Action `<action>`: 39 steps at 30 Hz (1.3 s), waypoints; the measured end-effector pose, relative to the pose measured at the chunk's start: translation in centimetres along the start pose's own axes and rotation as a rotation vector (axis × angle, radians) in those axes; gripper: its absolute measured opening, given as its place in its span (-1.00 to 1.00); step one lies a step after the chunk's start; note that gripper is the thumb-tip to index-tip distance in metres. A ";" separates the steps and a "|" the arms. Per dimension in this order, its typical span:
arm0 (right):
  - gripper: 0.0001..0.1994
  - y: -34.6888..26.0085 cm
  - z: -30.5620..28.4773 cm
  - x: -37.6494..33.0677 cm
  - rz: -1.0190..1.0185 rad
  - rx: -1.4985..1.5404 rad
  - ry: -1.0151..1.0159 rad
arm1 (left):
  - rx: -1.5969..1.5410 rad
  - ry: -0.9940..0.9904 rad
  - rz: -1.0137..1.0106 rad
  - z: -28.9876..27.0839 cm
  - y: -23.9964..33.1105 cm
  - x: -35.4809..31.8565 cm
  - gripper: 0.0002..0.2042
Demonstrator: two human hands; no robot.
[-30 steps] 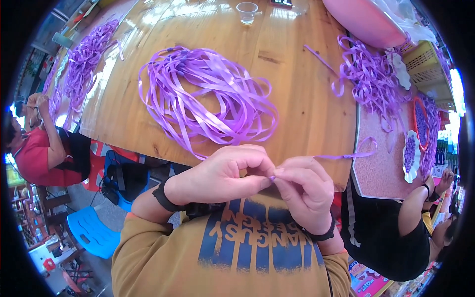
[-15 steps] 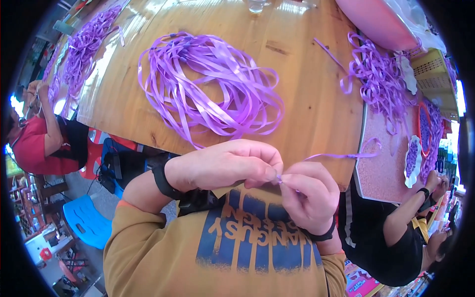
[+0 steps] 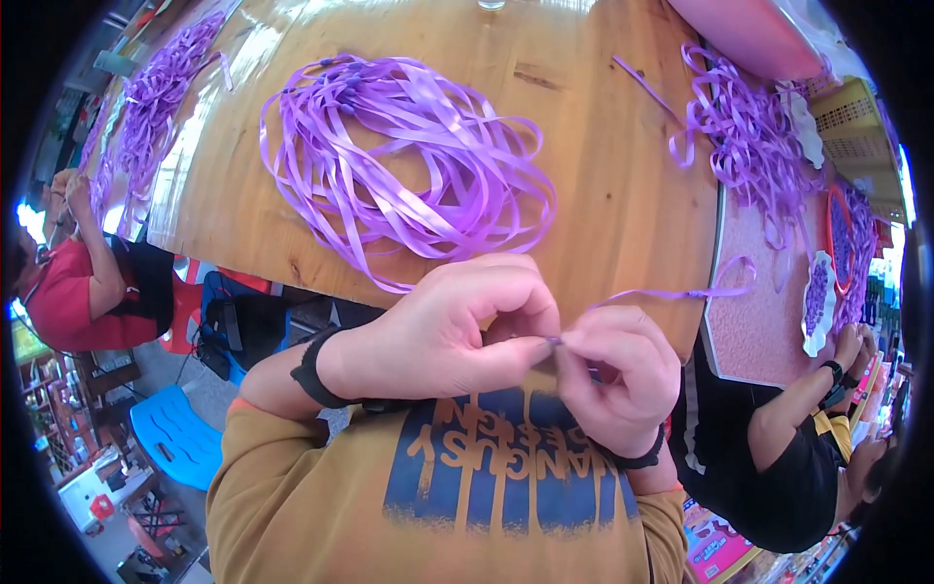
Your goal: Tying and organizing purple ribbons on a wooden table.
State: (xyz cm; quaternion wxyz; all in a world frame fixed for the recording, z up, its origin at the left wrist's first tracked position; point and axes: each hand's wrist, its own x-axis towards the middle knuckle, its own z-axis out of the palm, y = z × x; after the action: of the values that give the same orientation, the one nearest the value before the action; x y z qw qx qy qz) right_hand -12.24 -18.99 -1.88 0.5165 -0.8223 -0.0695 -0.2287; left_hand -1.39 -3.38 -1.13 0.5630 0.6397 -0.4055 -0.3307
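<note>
My left hand and my right hand meet fingertip to fingertip just off the table's near edge. Both are closed in a pinch. Between the fingertips a small dark purple bit shows; whether it is a bead or a folded ribbon end, I cannot make out. A thin purple ribbon runs from behind my right hand to the right, with a small dark purple piece on it and a loop at its end. Beyond my hands lies a large loose coil of purple ribbons, with dark purple pieces bunched at its far left.
The wooden table spans the front. At right, a pink tray holds tangled purple ribbons and a white dish of small purple pieces. Co-workers sit left, in a red shirt, and right, in black. A blue stool stands lower left.
My left hand has turned and its fingers arch higher, thumb and forefinger still pinching at the same spot. The right hand stays close to it. The whole view has shifted slightly.
</note>
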 end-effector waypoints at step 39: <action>-0.80 0.5 0.3 -0.1 -0.058 -0.156 0.010 | -0.079 0.143 -0.083 0.8 -0.6 -0.4 -0.98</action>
State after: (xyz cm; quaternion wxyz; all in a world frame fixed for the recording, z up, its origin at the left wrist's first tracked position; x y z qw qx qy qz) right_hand -12.10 -18.97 -2.43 0.4444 -0.8565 -0.0724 -0.2524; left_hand -2.14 -3.39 -1.80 0.6012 0.6553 -0.3239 -0.3228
